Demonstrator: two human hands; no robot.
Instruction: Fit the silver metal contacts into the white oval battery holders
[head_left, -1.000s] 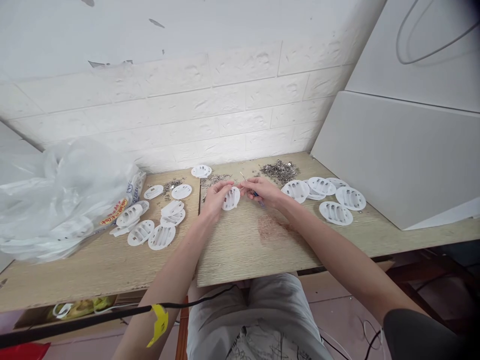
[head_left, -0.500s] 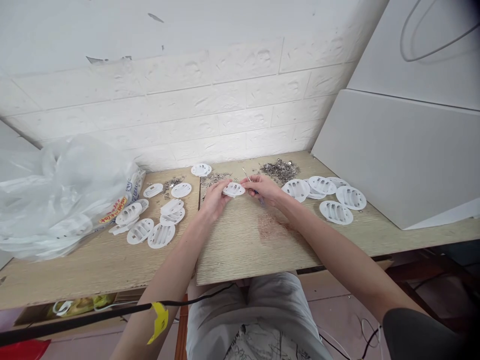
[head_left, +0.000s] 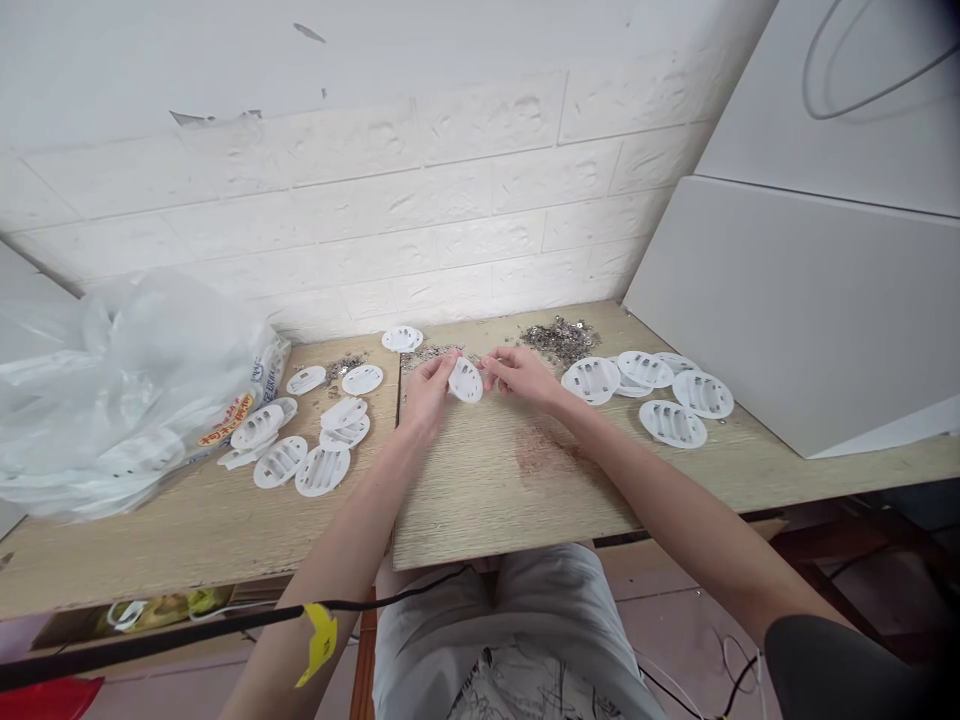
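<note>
My left hand [head_left: 427,388] pinches a white round plastic disc [head_left: 466,380] and holds it tilted just above the wooden table [head_left: 480,490]. My right hand [head_left: 523,374] is closed beside the disc, its fingertips touching the disc's right edge. What the right hand itself holds is hidden by its fingers. A pile of small metal bits [head_left: 559,338] lies just behind my right hand.
Several white discs [head_left: 660,395] lie to the right, and more discs [head_left: 315,440] lie to the left beside a clear plastic bag [head_left: 120,390]. One disc [head_left: 402,339] sits by the brick wall. A large white box [head_left: 795,300] stands at the right.
The disc has been turned in my hands, from lying flat to tilted on edge. The thin metal tool seen in my right hand earlier no longer shows.
</note>
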